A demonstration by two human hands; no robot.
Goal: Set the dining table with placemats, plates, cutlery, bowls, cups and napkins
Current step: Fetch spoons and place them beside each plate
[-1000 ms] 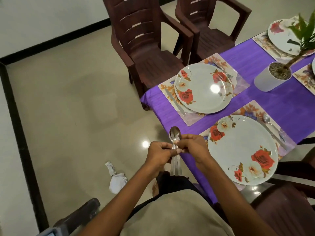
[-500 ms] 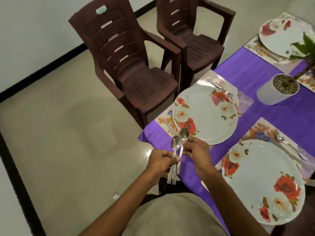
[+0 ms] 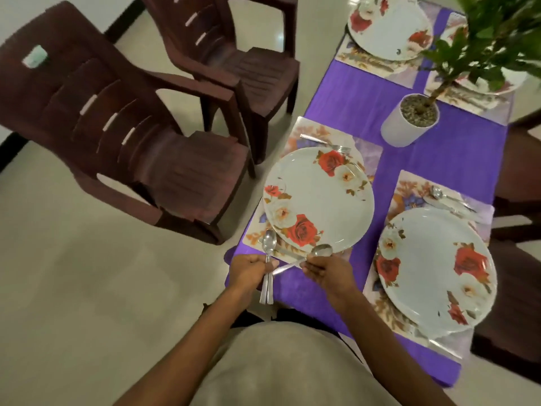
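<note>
My left hand [image 3: 248, 269] grips a small bunch of steel spoons [image 3: 268, 247], bowls up, handles hanging below the fist. My right hand [image 3: 325, 268] pinches one spoon [image 3: 321, 250] drawn sideways out of that bunch, its bowl over the near edge of a floral placemat [image 3: 366, 153]. On that mat sits a white rose-patterned plate [image 3: 319, 197], with a fork [image 3: 328, 142] on its far side and a knife [image 3: 288, 253] at its near side. A second plate [image 3: 433, 268] lies to the right on its own mat with a spoon [image 3: 436, 192] and knife beside it.
The table wears a purple cloth [image 3: 351, 95]. A potted plant [image 3: 409, 118] stands mid-table, with two more set plates [image 3: 389, 24] beyond it. Two brown plastic armchairs [image 3: 123, 124] stand left of the table, and more dark chairs [image 3: 521, 177] at the right edge.
My view has moved over the table. My right hand has pulled one spoon out of the bunch and swung it right, toward the near edge of the left plate's mat.
</note>
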